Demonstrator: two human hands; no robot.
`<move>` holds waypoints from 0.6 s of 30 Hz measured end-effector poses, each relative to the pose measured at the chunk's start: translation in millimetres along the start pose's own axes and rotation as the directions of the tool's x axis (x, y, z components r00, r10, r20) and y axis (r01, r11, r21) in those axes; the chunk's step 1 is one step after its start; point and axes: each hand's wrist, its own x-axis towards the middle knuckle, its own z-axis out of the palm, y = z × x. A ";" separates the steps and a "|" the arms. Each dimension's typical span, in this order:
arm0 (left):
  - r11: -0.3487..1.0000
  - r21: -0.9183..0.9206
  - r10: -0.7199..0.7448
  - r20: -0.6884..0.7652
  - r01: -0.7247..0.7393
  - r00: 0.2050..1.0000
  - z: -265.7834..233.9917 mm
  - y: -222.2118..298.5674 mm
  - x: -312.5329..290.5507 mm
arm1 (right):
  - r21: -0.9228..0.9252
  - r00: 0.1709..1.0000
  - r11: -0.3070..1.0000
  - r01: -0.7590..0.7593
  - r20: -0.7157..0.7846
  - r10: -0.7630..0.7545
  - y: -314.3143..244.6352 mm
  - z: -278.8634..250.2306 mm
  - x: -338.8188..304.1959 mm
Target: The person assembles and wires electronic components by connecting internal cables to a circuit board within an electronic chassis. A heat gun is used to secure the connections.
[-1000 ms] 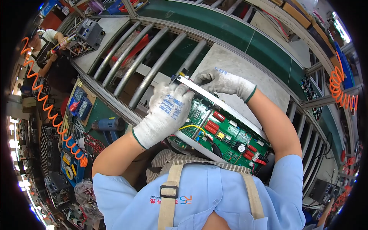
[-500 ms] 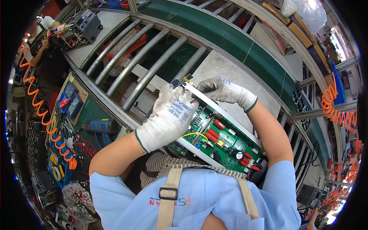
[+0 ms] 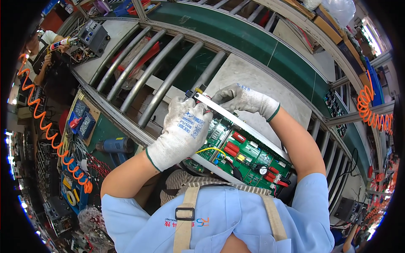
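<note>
A green circuit board (image 3: pixel 223 130) with red capacitors, black and yellow wires sits in a metal chassis in front of me, framed by a long white metal rail (image 3: pixel 242 120). My left hand (image 3: pixel 183 130), in a white work glove, is closed at the chassis's far left end. Its fingers curl inward beside a small bit of red, and what they grip is hidden. On the rail's far side my gloved right hand (image 3: pixel 244 101) has its fingers bent together against the rail's end. Whatever lies in its fingertips cannot be made out. A brass-coloured fitting (image 3: pixel 200 90) sticks out at that corner.
A roller conveyor (image 3: pixel 168 78) runs beyond the chassis, with a grey board (image 3: pixel 249 80) on it. Left are a blue heat gun (image 3: pixel 114 145), bins of screws (image 3: pixel 86 124) and an orange coiled hose (image 3: pixel 52 135). A co-worker's hand (image 3: pixel 63 47) holds a tube by another unit.
The view has shifted slightly. Both hands stay at the same end of the chassis, and the left has drawn back a little, leaving more of the corner fitting in sight.
</note>
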 end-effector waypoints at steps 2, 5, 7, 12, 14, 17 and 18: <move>1.000 -0.008 0.012 0.016 -0.012 1.000 -0.6 -0.6 -0.2 | 0.012 1.000 1.000 0.003 -0.016 -0.003 -1.2 1.6 -0.7; 0.999 -0.024 0.042 0.007 -0.042 0.999 -0.7 -1.5 -1.6 | 0.060 0.999 0.998 0.032 0.004 -0.032 3.0 1.9 -0.2; 0.998 -0.030 0.059 -0.015 -0.060 0.998 -0.2 -0.4 -1.2 | 0.050 1.000 0.999 0.023 0.006 -0.023 4.0 0.1 -0.6; 1.000 -0.008 0.017 -0.049 -0.017 0.999 4.1 3.5 0.3 | 0.055 1.000 0.998 0.029 0.006 -0.030 10.1 0.4 0.0; 1.000 -0.016 0.015 -0.047 -0.016 0.999 2.5 3.8 0.1 | 0.042 0.999 0.999 0.032 -0.017 -0.031 11.6 1.2 0.5; 0.999 -0.033 -0.021 -0.010 0.021 1.000 0.9 4.7 2.8 | -0.042 0.999 0.999 0.008 -0.034 -0.009 7.5 3.1 1.8; 0.998 -0.040 -0.055 0.028 0.057 0.998 0.9 4.9 3.2 | -0.042 0.999 0.999 0.008 -0.032 -0.010 2.2 3.9 1.7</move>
